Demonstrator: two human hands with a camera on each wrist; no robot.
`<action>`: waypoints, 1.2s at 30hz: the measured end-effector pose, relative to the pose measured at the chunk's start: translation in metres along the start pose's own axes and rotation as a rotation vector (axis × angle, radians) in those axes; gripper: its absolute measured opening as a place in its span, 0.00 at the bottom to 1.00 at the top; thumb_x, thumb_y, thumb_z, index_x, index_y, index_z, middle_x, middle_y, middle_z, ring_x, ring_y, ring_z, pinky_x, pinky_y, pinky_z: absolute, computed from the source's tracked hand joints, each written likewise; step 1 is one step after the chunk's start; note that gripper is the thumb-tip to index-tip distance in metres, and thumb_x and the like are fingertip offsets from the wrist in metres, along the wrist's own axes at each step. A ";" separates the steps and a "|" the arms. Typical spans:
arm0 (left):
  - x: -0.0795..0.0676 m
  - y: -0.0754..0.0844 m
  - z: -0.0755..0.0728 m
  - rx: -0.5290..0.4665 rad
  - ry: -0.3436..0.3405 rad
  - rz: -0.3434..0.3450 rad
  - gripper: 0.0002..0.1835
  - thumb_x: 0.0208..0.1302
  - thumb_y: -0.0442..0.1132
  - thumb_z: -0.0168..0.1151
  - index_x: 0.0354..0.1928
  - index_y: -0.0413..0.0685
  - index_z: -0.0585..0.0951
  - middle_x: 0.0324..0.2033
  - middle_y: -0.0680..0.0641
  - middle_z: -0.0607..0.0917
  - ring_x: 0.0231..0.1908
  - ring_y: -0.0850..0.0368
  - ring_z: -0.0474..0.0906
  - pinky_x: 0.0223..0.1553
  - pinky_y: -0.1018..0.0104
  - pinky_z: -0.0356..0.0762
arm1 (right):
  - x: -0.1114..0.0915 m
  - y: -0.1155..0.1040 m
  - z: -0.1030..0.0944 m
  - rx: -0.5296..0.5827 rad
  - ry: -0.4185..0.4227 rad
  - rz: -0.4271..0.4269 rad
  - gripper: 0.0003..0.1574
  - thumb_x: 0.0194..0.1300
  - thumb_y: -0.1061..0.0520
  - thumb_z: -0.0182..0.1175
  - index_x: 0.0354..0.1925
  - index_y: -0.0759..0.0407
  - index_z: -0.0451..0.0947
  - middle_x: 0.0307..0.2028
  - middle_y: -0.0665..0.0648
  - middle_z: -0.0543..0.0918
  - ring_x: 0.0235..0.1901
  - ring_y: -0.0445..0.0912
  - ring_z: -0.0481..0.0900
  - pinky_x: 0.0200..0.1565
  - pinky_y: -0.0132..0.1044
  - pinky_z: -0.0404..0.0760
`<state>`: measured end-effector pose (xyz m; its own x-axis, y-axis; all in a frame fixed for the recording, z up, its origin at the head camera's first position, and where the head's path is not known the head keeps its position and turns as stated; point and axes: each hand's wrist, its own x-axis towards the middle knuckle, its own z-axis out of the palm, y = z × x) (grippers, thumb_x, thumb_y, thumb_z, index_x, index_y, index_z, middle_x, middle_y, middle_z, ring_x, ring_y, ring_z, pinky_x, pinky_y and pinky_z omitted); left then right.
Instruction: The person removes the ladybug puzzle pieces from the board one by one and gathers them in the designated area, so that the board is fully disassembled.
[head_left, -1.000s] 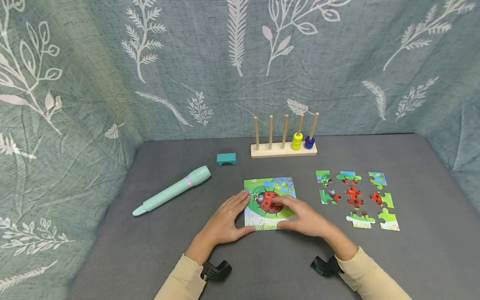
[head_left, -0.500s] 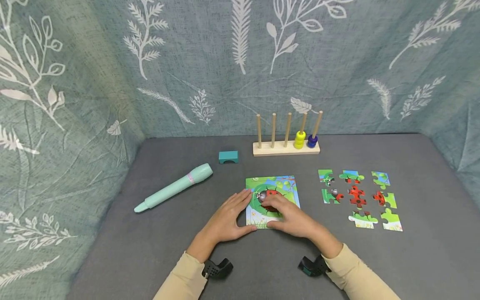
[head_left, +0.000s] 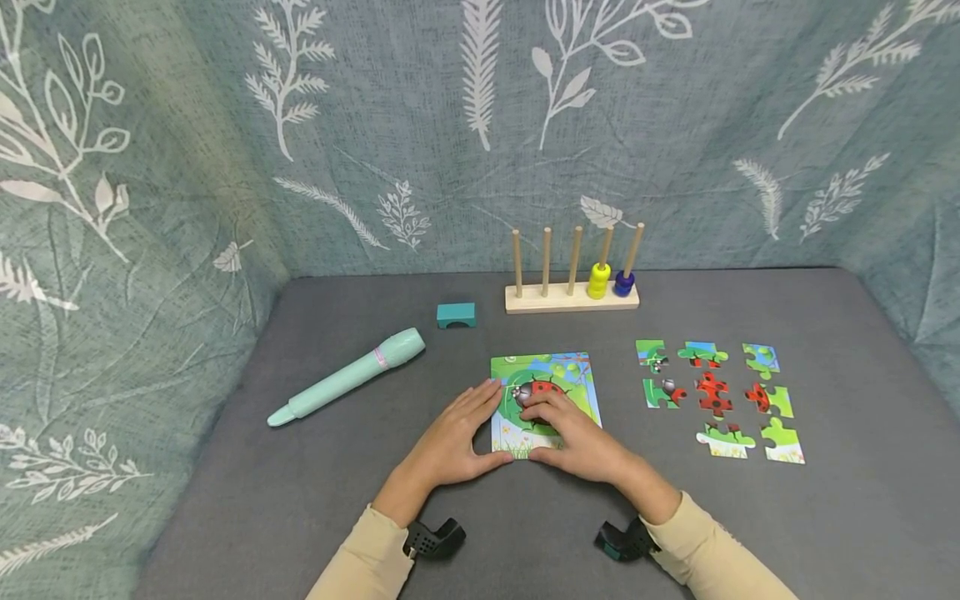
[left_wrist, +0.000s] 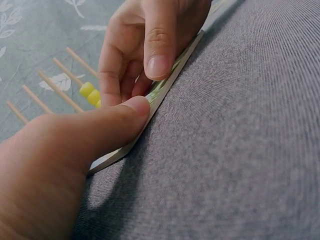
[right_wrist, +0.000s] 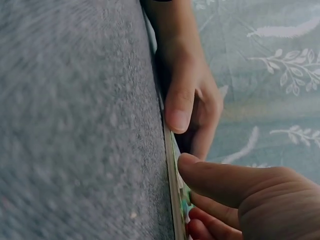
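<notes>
A square puzzle board [head_left: 555, 367] with a ladybug picture lies flat on the table. My left hand [head_left: 456, 437] holds its left side, fingertips at the left edge and thumb [left_wrist: 132, 111] at the lower left corner. My right hand [head_left: 581, 437] rests over the board's lower right part. Its fingers bend across the ladybug, and the thumb [right_wrist: 215, 180] touches near the lower edge. No loose piece shows between thumb and fingers, though the hand hides part of the picture. Whether a piece sits under the right fingers cannot be seen.
Several loose puzzle pieces [head_left: 713, 393] lie in rows to the right. A wooden peg stand [head_left: 573, 302] with yellow and blue beads stands behind the board. A teal block [head_left: 456, 315] and a mint green pen-shaped case [head_left: 345, 379] are at the left.
My right hand has slid left across the board, mostly in the first half second, its fingers now farther over the ladybug. The left hand keeps its place at the board's left side.
</notes>
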<state>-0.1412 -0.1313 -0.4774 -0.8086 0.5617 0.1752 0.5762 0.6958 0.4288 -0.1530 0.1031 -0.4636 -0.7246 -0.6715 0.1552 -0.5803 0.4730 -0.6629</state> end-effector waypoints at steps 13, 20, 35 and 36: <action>0.000 0.001 -0.002 -0.024 0.010 0.001 0.47 0.55 0.60 0.65 0.70 0.38 0.62 0.70 0.42 0.63 0.70 0.50 0.58 0.71 0.52 0.57 | 0.000 -0.005 0.003 0.095 0.065 0.045 0.27 0.52 0.59 0.71 0.51 0.60 0.74 0.50 0.55 0.77 0.50 0.48 0.76 0.53 0.42 0.78; -0.001 -0.001 0.001 -0.010 0.039 0.013 0.47 0.56 0.64 0.62 0.69 0.38 0.64 0.69 0.41 0.65 0.70 0.50 0.60 0.71 0.55 0.58 | 0.000 -0.005 0.006 0.064 0.067 0.042 0.27 0.52 0.60 0.71 0.51 0.60 0.74 0.48 0.55 0.79 0.49 0.48 0.77 0.53 0.43 0.78; 0.000 0.001 -0.001 -0.025 0.007 -0.006 0.48 0.54 0.59 0.66 0.69 0.38 0.62 0.70 0.42 0.62 0.70 0.50 0.57 0.72 0.52 0.56 | 0.000 0.000 0.001 0.038 0.128 0.015 0.25 0.52 0.60 0.71 0.49 0.60 0.76 0.45 0.55 0.80 0.44 0.47 0.79 0.47 0.40 0.81; 0.000 0.001 -0.001 -0.024 0.007 -0.003 0.48 0.54 0.59 0.66 0.69 0.38 0.62 0.70 0.41 0.62 0.70 0.50 0.57 0.71 0.52 0.56 | 0.000 0.001 0.000 0.045 0.126 0.017 0.25 0.53 0.60 0.71 0.49 0.60 0.75 0.45 0.55 0.80 0.44 0.46 0.79 0.47 0.39 0.81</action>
<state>-0.1406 -0.1312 -0.4760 -0.8112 0.5563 0.1802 0.5709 0.6867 0.4500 -0.1531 0.1033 -0.4645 -0.7767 -0.5852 0.2328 -0.5525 0.4557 -0.6979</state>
